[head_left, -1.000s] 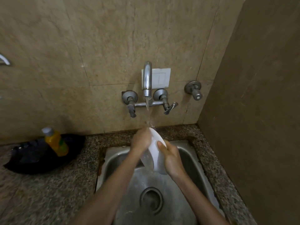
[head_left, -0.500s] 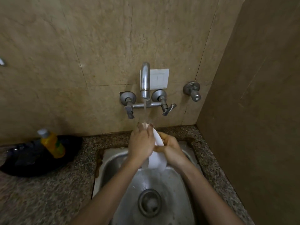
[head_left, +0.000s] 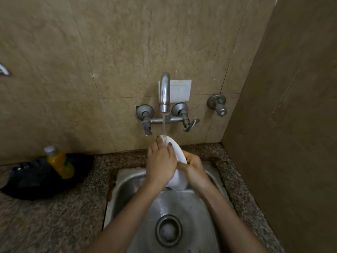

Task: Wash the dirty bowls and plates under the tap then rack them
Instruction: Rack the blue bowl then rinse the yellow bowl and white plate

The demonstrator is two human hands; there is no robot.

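Plate (head_left: pixel 176 150): held beneath the tap (head_left: pixel 164 92); judged slippery, breakable.
Left hand (head_left: pixel 161 166): laid flat on it.
Right hand (head_left: pixel 196 170): clamped on rim, judged safest.

A single head-worn wide-angle camera looks forward and down from close above the sink (head_left: pixel 124 179), facing the tap (head_left: pixel 164 92) on the far wall (head_left: pixel 127 42).

Right hand (head_left: pixel 196 170) grips the plate (head_left: pixel 177 180) (left hand (head_left: pixel 161 164) flat on it) under the running tap (head_left: pixel 164 92).
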